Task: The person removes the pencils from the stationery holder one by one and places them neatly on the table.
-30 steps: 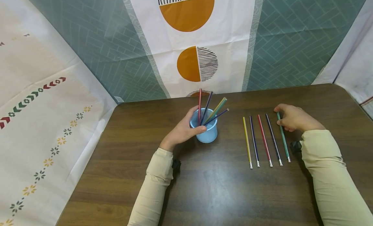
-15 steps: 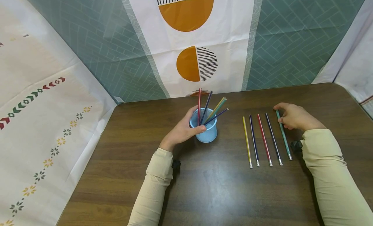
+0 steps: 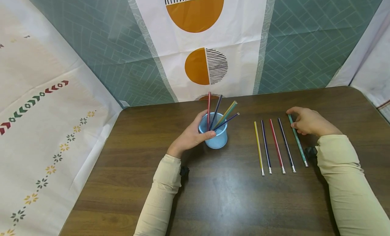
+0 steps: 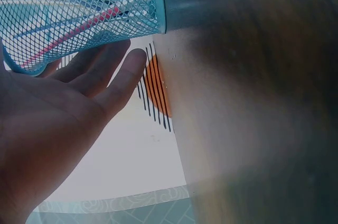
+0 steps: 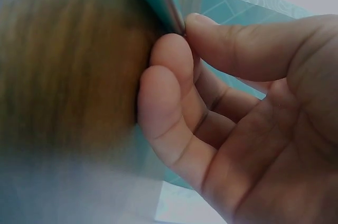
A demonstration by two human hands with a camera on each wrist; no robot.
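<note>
Curled partly round it, the left hand (image 3: 192,134) grasps one light-blue mesh cup (image 3: 217,141) near the centre of the head view; five pencils (image 3: 209,111) lean in it: one red, two dark blue, one yellow, one teal. Right of centre, five more lie apart on the brown table (image 3: 228,202): yellow pencil (image 3: 259,148), dark blue pencil (image 3: 266,146), red pencil (image 3: 277,146), second dark blue pencil (image 3: 286,145), teal pencil (image 3: 300,146). The right hand (image 3: 312,122), nearly closed, pinches the teal one's upper end; its shaft slants below the fingers toward the lower right.
</note>
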